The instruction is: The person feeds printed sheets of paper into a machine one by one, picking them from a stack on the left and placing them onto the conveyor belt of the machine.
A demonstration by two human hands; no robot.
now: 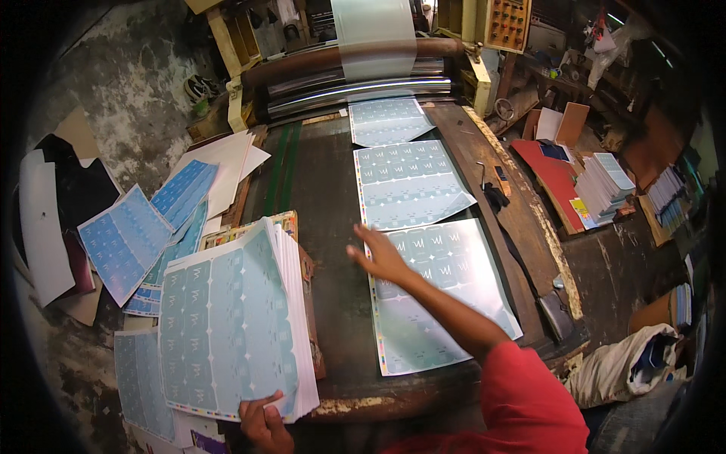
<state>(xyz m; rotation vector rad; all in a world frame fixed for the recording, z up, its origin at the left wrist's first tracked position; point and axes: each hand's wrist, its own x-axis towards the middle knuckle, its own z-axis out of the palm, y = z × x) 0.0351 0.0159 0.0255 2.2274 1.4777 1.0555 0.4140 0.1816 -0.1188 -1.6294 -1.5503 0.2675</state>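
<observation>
Left hand grips the near edge of a thick stack of blue printed sheets on the dark table. Right hand, fingers spread open, rests on the nearest glossy sheet; two more sheets lie beyond, toward the roller machine.

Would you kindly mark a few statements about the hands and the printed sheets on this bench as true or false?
1. The left hand grips the bottom edge of a thick stack of sheets. True.
2. The right hand holds a pair of scissors. False: it lies open on the nearest glossy sheet.
3. Three glossy sheets lie in a row below the roller. True.
4. The sleeve is green. False: it is red.
</observation>
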